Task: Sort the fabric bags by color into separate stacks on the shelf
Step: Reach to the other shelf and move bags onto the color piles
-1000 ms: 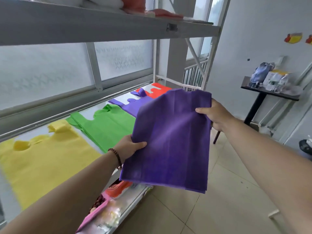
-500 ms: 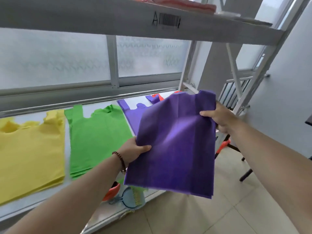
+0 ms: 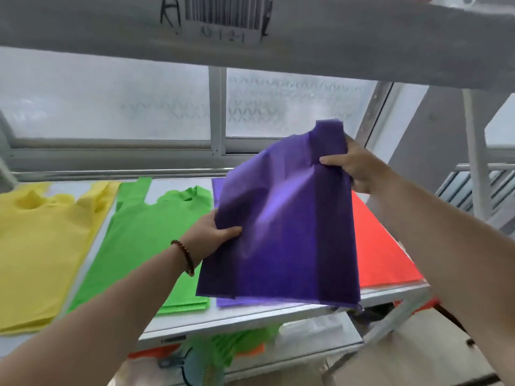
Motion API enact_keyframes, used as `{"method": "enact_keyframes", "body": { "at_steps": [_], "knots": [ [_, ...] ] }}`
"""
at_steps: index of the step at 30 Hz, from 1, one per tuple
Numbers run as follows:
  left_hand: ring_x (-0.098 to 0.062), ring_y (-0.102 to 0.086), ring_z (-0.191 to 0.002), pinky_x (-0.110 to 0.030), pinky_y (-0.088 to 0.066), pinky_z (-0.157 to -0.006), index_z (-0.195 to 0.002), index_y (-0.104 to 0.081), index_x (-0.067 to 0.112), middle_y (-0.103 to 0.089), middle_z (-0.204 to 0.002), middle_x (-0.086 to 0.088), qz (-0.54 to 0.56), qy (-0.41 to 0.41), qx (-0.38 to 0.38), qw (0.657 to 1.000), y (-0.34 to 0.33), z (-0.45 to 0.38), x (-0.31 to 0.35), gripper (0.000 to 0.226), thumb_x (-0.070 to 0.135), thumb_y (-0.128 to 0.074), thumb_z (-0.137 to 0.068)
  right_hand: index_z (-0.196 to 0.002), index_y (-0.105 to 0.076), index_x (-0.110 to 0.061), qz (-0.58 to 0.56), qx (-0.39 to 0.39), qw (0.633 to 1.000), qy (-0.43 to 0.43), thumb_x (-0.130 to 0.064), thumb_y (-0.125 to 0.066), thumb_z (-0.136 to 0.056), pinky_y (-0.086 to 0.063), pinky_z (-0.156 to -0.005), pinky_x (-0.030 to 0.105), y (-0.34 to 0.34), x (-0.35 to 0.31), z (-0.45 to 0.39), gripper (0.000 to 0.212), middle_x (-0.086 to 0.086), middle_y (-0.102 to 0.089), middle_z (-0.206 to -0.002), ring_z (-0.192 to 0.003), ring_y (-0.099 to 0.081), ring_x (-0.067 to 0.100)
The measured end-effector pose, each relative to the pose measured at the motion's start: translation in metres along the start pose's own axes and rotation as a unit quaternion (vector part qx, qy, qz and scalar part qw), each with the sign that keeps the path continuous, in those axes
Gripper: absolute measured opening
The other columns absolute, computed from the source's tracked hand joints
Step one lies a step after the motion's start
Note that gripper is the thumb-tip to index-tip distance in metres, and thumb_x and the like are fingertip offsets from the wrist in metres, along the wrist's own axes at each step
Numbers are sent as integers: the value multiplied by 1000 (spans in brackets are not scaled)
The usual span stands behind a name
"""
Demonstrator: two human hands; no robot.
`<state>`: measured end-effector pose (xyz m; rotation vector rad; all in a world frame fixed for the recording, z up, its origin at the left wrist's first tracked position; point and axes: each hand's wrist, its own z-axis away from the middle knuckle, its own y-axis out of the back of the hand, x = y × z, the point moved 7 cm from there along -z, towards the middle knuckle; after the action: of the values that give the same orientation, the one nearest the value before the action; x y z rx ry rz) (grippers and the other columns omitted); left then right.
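Observation:
I hold a purple fabric bag [image 3: 287,227] spread in the air over the shelf [image 3: 250,316]. My left hand [image 3: 211,235] pinches its left edge, thumb on top. My right hand [image 3: 356,165] grips its upper right corner near the handle. Under it lies the purple stack [image 3: 231,301], mostly hidden, with only its front edge and a back corner showing. Left of that are a green stack [image 3: 145,240] and a yellow stack [image 3: 36,246]. A red-orange stack [image 3: 381,246] lies at the right end.
An upper shelf beam [image 3: 306,37] with a barcode label runs overhead, close to the raised bag. Frosted windows back the shelf. A lower shelf [image 3: 306,341] holds green, orange and white items. A white upright [image 3: 473,151] stands at the right, tiled floor beyond.
My view swung left and closer to the shelf. Both hands carried the purple bag over the purple stack, and the red-orange stack has come into sight beside it.

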<state>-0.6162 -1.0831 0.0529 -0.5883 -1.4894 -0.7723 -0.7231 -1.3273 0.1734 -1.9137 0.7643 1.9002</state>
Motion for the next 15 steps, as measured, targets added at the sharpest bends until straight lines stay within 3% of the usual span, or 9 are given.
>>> {"method": "enact_keyframes", "body": {
  "at_steps": [3,6,9,11,13,15],
  "knots": [
    [5,-63,-66,-17,-54,-75,-97,-60,21,-67,-87,8,6,-14,73,997,7,-15,7,30,-5,-63,-82,-107,-55,-22,-60,-31,997,32,15,-52,-84,-56,-62,23,-5,-10,-35,43,1,-64,-92,-72,-65,8],
    [-11,-63,-80,-26,-53,-83,-111,-61,10,-68,-94,-3,-15,48,118,992,7,-27,-30,39,6,-73,-75,-99,-59,-17,-57,-55,997,-8,16,-51,-83,-57,-59,24,-17,41,-72,37,1,-69,-79,-62,-67,9],
    [-15,-60,-89,-17,-51,-71,-114,-61,0,-67,-102,-9,-115,169,141,969,-1,-33,-100,40,10,-71,-77,-97,-62,-7,32,-68,983,-170,9,-57,-82,-53,-55,27,-28,156,-85,23,11,-64,-73,-48,-63,14],
    [-22,-62,-97,-25,-49,-82,-115,-57,-2,-65,-109,-12,-175,222,199,938,2,-32,-132,40,9,-69,-79,-79,-58,-8,143,-79,955,-249,6,-61,-79,-43,-51,25,-30,221,-78,14,10,-54,-63,-47,-51,20],
    [-27,-61,-105,-31,-45,-90,-116,-54,-2,-65,-113,-14,-219,237,255,912,7,-31,-139,43,14,-70,-79,-71,-51,-9,205,-66,946,-243,5,-64,-76,-34,-50,26,-25,255,-77,20,10,-49,-65,-52,-42,19],
    [-29,-60,-108,-31,-43,-91,-116,-55,0,-64,-117,-18,-249,232,275,899,9,-32,-135,42,15,-69,-80,-73,-53,-9,202,-50,956,-209,2,-66,-74,-36,-50,26,-24,261,-81,17,11,-54,-72,-57,-46,21]
  ]
}}
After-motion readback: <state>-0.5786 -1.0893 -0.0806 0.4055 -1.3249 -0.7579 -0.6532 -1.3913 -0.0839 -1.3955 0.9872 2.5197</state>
